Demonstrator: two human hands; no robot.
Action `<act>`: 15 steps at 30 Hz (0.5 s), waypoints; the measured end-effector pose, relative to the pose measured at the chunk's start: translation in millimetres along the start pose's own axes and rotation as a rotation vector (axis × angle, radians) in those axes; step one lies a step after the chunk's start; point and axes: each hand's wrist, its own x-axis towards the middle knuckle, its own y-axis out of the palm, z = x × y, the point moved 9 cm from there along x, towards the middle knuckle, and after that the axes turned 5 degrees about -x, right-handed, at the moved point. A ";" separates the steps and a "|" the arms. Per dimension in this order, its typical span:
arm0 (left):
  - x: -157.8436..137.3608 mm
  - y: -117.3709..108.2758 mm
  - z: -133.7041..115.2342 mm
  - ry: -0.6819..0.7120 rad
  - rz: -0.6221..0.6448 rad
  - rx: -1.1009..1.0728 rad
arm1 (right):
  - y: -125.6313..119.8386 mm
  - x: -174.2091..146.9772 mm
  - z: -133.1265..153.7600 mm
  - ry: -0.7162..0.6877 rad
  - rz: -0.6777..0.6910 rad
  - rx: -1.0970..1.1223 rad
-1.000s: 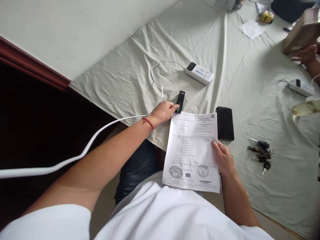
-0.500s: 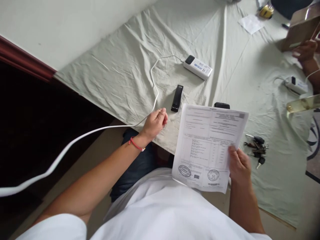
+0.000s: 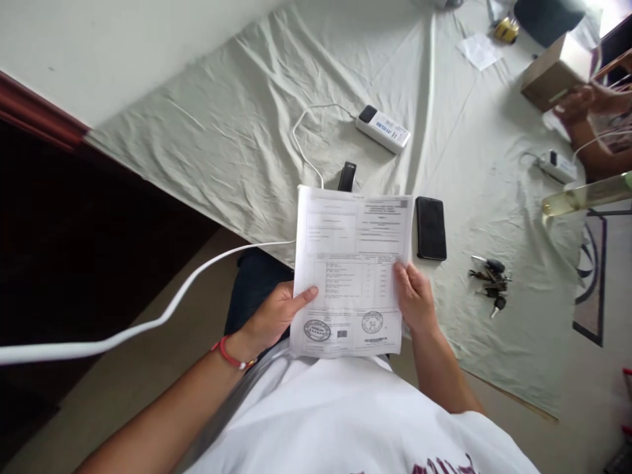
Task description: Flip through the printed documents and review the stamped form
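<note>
I hold a printed paper document [image 3: 353, 257] with two round stamps near its bottom, upright in front of me. My left hand [image 3: 276, 316] grips its lower left edge, thumb on the front. My right hand [image 3: 413, 297] grips its right edge. Behind the sheet's top edge a small black stick-shaped device [image 3: 347, 175] lies on the pale green cloth [image 3: 237, 131], partly hidden. A black phone [image 3: 430, 228] lies face up just right of the paper.
A white power strip [image 3: 383, 129] with a white cable [image 3: 148, 322] lies beyond the device. A bunch of keys [image 3: 488, 282] sits right of the phone. At the far right another person's hand [image 3: 577, 104] holds a cardboard box [image 3: 555, 71]; a second power strip [image 3: 557, 167] lies nearby.
My left hand left the black device, drew back and took the paper's left edge. The paper swung right over the phone, then back to the centre, now held by both hands.
</note>
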 end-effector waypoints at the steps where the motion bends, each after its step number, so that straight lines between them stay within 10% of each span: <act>1: -1.9 -6.1 2.7 -0.006 -0.034 0.009 | -4.0 2.2 2.4 -0.024 -0.029 -0.076; 7: -1.4 -17.5 8.2 -0.025 -0.076 -0.002 | -85.2 25.1 15.6 -0.204 -0.674 -0.692; 15: 12.4 -5.5 14.3 -0.060 -0.036 0.037 | -90.2 88.6 -17.6 0.128 -0.524 -0.907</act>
